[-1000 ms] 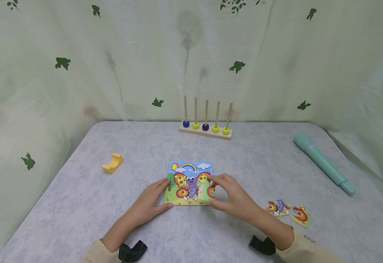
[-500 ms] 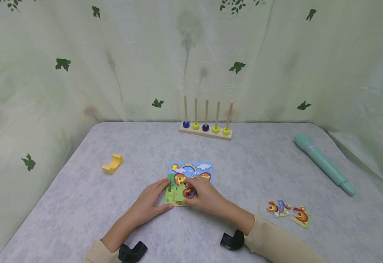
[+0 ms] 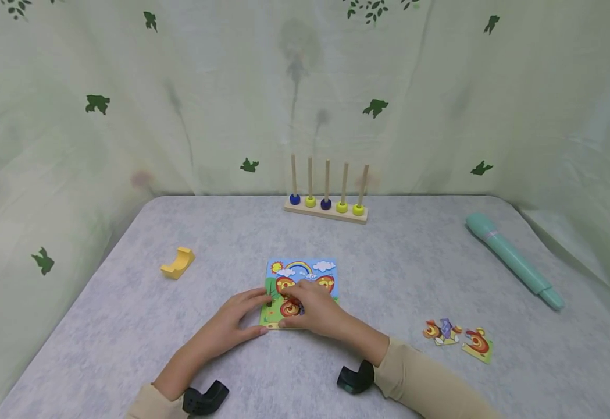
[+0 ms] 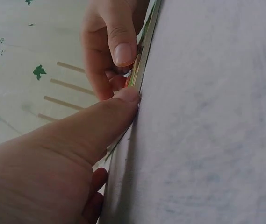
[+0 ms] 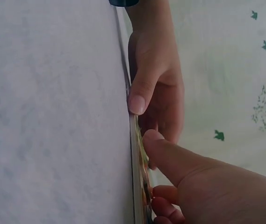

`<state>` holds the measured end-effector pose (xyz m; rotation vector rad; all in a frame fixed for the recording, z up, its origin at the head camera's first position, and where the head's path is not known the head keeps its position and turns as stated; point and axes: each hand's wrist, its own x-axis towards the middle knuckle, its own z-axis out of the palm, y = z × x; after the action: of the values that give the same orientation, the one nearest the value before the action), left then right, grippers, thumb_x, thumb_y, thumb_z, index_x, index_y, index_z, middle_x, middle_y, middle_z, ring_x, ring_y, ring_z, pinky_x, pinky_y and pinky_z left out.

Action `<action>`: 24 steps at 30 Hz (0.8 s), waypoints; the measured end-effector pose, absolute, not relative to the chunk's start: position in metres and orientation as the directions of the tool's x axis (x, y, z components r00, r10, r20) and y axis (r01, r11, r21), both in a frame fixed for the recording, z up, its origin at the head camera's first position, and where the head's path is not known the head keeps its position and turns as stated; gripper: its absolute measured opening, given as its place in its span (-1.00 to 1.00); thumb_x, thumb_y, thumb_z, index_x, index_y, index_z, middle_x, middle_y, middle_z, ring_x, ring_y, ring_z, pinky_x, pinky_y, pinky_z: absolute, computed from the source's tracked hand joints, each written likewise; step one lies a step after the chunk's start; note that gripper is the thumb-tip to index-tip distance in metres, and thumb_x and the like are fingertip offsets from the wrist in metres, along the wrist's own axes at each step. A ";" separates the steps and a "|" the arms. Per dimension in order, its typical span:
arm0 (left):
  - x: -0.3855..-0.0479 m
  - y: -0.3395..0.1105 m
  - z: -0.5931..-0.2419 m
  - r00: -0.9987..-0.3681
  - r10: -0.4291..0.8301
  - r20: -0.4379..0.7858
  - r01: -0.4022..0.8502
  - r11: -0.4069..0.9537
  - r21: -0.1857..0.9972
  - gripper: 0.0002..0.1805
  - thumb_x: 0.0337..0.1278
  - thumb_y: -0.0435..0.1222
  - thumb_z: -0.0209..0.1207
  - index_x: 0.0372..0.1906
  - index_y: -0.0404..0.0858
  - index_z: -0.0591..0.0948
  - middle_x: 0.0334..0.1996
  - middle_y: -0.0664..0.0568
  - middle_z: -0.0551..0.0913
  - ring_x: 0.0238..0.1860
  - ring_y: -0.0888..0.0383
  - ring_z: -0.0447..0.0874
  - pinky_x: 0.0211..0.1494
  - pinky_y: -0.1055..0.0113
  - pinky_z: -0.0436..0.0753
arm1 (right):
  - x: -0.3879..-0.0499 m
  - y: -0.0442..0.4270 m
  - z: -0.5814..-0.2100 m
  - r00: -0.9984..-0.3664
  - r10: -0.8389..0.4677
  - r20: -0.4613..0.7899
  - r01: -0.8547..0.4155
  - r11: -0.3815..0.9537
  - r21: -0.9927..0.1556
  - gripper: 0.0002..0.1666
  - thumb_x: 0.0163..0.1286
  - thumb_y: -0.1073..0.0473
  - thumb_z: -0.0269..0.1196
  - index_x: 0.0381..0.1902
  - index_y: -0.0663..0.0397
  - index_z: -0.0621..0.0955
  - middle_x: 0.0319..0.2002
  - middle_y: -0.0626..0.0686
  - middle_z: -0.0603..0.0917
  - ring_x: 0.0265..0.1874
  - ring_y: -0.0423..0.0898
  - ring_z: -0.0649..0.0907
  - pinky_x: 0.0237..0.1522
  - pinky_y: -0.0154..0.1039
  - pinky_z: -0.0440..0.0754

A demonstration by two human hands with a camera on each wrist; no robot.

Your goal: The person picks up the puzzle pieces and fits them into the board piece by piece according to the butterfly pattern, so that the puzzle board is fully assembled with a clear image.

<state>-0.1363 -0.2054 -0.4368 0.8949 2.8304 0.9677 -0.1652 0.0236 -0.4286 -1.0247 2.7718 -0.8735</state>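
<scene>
A butterfly picture puzzle board point(image 3: 307, 265) lies flat on the table in the head view. My left hand point(image 3: 231, 319) rests at its lower left corner, fingers along the left side and thumb at the front edge. Over the board's lower middle, my right hand point(image 3: 317, 309) pinches a puzzle piece point(image 3: 289, 308) with green ground and a red wing, low against the lower left part. The right hand hides part of the board. In the left wrist view, the left thumb point(image 4: 111, 109) touches the board's edge close to the right fingers.
To the right lie two loose puzzle clusters, a purple-bodied one point(image 3: 445, 331) and a red-winged one point(image 3: 478, 344). Farther right is a teal toy microphone point(image 3: 514, 259). A wooden peg rack with beads point(image 3: 325, 212) stands at the back, a yellow curved block point(image 3: 178, 263) at left.
My right hand has moved left across the board with the puzzle piece, then lowered it toward the lower left. My left hand has stayed almost in place at the corner.
</scene>
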 end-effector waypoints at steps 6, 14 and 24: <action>-0.136 -0.206 -0.437 -0.829 0.538 0.152 0.520 0.643 0.562 -0.48 0.02 0.00 0.19 0.14 -0.02 0.49 0.24 -0.06 0.27 0.22 -0.09 0.19 0.14 -0.10 0.24 | -0.169 0.029 -0.428 -0.757 -0.648 0.088 -0.561 0.574 -0.596 -0.38 0.12 -0.03 0.29 0.16 -0.07 0.46 -0.21 -0.13 0.45 -0.26 -0.25 0.39 -0.26 -0.35 0.37; -0.136 -0.206 -0.437 -0.826 0.541 0.157 0.527 0.644 0.555 -0.51 0.01 -0.01 0.19 0.11 -0.02 0.52 0.24 -0.05 0.27 0.22 -0.09 0.20 0.14 -0.10 0.25 | -0.170 0.027 -0.424 -0.752 -0.654 0.078 -0.576 0.596 -0.560 -0.39 0.13 -0.09 0.28 0.15 -0.09 0.49 -0.22 -0.16 0.45 -0.29 -0.27 0.39 -0.29 -0.37 0.36; -0.137 -0.206 -0.437 -0.835 0.533 0.133 0.506 0.651 0.566 -0.50 0.02 0.01 0.18 0.11 -0.02 0.52 0.25 -0.05 0.26 0.22 -0.09 0.19 0.14 -0.10 0.24 | -0.169 0.025 -0.419 -0.757 -0.649 0.077 -0.584 0.620 -0.525 -0.41 0.10 -0.09 0.30 0.09 -0.05 0.54 -0.24 -0.16 0.44 -0.32 -0.28 0.39 -0.36 -0.42 0.34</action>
<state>-0.1369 -0.2063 -0.4369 0.8857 2.8132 0.9423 -0.1693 0.0249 -0.4190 -1.0386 2.7176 -0.8150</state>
